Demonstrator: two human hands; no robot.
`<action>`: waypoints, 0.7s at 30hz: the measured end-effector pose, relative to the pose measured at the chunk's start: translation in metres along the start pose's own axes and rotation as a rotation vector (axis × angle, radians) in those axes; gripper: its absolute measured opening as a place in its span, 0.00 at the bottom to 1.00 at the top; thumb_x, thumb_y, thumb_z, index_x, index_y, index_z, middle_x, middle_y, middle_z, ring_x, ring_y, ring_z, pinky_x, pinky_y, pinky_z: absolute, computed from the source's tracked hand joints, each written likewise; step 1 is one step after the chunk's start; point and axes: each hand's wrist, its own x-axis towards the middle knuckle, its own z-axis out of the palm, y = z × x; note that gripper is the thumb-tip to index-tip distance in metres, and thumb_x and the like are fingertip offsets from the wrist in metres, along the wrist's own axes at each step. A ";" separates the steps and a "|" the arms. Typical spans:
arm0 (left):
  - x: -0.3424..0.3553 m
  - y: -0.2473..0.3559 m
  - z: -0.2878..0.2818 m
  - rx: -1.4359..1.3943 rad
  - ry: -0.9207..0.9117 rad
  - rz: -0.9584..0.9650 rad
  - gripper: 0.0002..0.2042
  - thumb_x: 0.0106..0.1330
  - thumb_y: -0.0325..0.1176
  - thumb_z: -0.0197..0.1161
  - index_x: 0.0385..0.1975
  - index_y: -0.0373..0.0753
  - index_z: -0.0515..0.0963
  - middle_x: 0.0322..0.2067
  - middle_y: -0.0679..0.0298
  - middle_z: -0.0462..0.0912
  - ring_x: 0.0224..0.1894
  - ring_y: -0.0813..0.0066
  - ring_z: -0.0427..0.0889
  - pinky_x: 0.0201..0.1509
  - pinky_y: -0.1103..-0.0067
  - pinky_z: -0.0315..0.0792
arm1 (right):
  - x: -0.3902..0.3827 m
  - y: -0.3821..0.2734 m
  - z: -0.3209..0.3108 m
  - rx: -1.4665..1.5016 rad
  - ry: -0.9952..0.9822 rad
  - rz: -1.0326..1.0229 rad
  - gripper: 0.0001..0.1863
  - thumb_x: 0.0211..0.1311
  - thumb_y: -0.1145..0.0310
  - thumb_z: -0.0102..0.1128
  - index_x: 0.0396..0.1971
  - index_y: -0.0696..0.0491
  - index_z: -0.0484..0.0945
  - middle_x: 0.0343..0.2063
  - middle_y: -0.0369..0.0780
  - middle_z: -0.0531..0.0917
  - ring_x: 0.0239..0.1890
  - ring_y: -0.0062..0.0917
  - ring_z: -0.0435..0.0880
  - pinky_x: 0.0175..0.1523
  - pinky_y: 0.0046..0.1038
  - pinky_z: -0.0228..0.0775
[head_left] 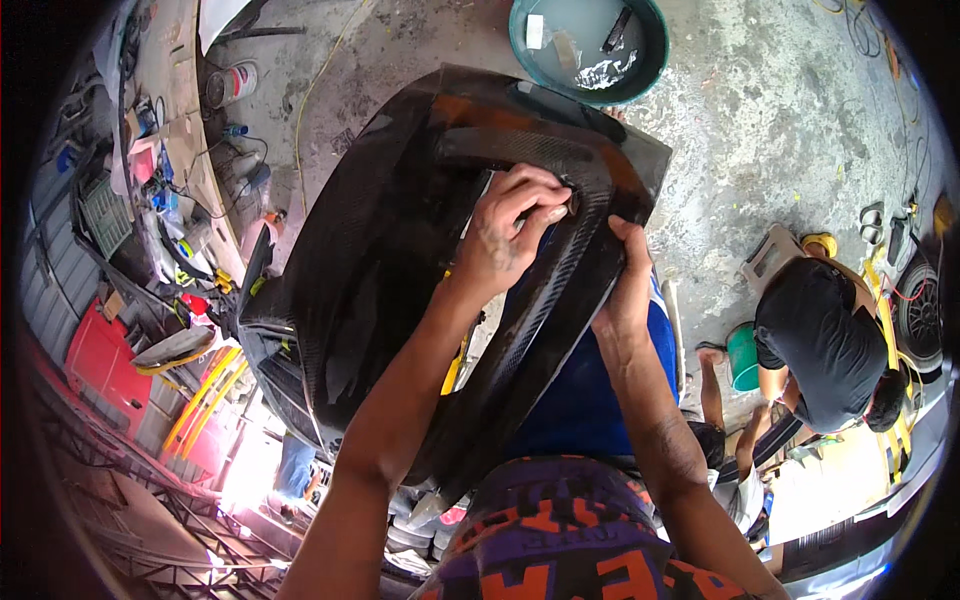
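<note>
A large, glossy black carbon-fibre panel [360,260], shaped like a vehicle body part with a long opening, lies in front of me. My left hand [508,228] is closed, its fingers pinched together at the inner edge of the opening near the far corner. What they pinch, if anything, is too small to make out. Wrapped round the panel's right outer edge is my right hand [628,275], its thumb on the top face and its other fingers mostly hidden. Something blue [580,400] shows beneath the panel, close to my body.
A dark green tub [516,45] of cloudy water, with a white block and a black piece in it, stands beyond the panel. At right, a person in a black shirt [825,335] bends beside a green bucket [742,358]. Clutter and a red panel [105,360] fill the left.
</note>
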 end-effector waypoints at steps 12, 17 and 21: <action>0.002 0.005 0.000 0.018 -0.032 -0.031 0.05 0.65 0.24 0.64 0.39 0.33 0.83 0.41 0.58 0.83 0.48 0.64 0.82 0.54 0.73 0.75 | -0.002 -0.002 0.002 -0.031 0.023 0.012 0.16 0.67 0.67 0.55 0.53 0.52 0.73 0.42 0.39 0.81 0.44 0.28 0.82 0.53 0.32 0.76; -0.003 0.004 0.000 -0.068 0.016 0.070 0.06 0.66 0.24 0.63 0.40 0.32 0.83 0.40 0.57 0.82 0.47 0.64 0.82 0.53 0.73 0.75 | 0.000 -0.001 0.000 0.001 -0.020 -0.036 0.16 0.67 0.67 0.54 0.53 0.53 0.72 0.43 0.40 0.81 0.44 0.27 0.82 0.53 0.32 0.76; -0.005 0.000 -0.001 0.069 -0.021 -0.058 0.05 0.66 0.21 0.63 0.40 0.32 0.82 0.42 0.58 0.82 0.47 0.65 0.83 0.54 0.74 0.75 | -0.002 -0.002 0.000 -0.018 0.063 0.021 0.17 0.68 0.66 0.54 0.55 0.53 0.71 0.46 0.40 0.81 0.47 0.29 0.82 0.56 0.33 0.76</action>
